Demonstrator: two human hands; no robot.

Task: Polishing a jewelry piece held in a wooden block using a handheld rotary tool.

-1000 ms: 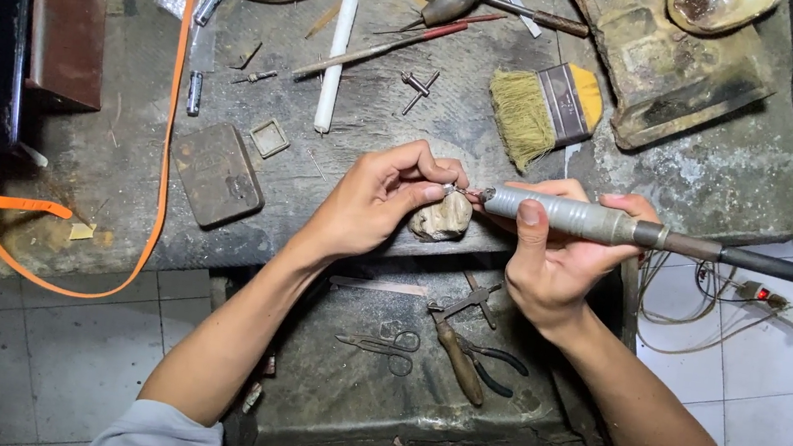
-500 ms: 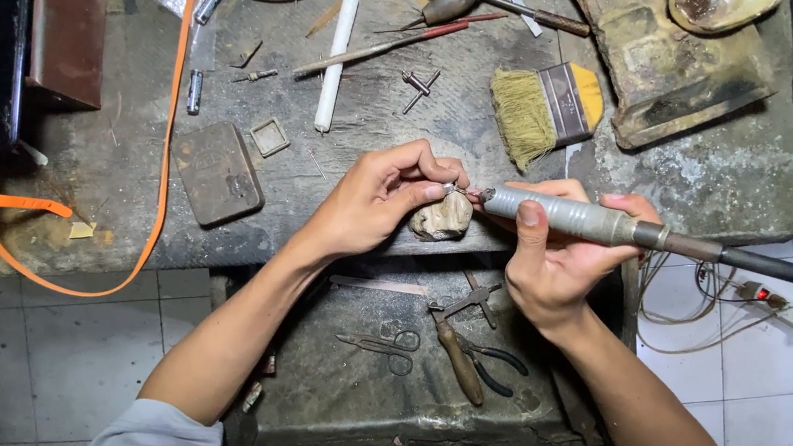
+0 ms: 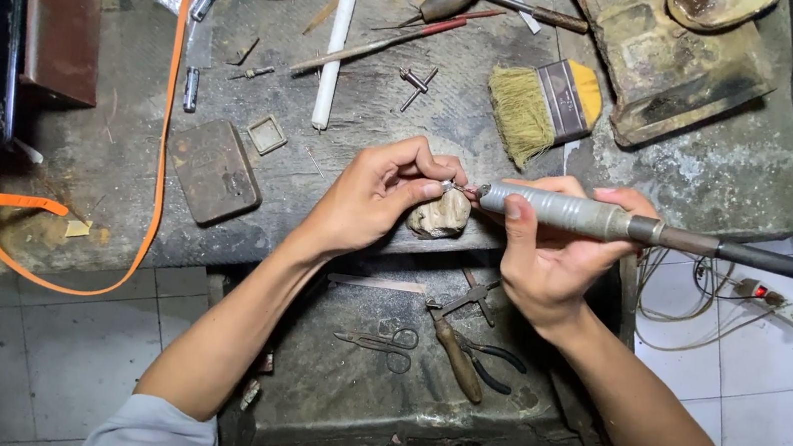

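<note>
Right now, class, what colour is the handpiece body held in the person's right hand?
Silvery grey metal: the rotary handpiece, gripped by the right hand, shows best in the head view.

Below you, a worn, grey, stained workbench (image 3: 101,167) fills the upper view, with a dark pull-out tray (image 3: 336,387) beneath its edge. White floor tiles (image 3: 779,391) surround it, evenly lit.

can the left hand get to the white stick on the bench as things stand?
Probably yes, but not freely: the white stick lies just beyond the left hand with bare bench between, yet its fingertips pinch a small piece.
</note>
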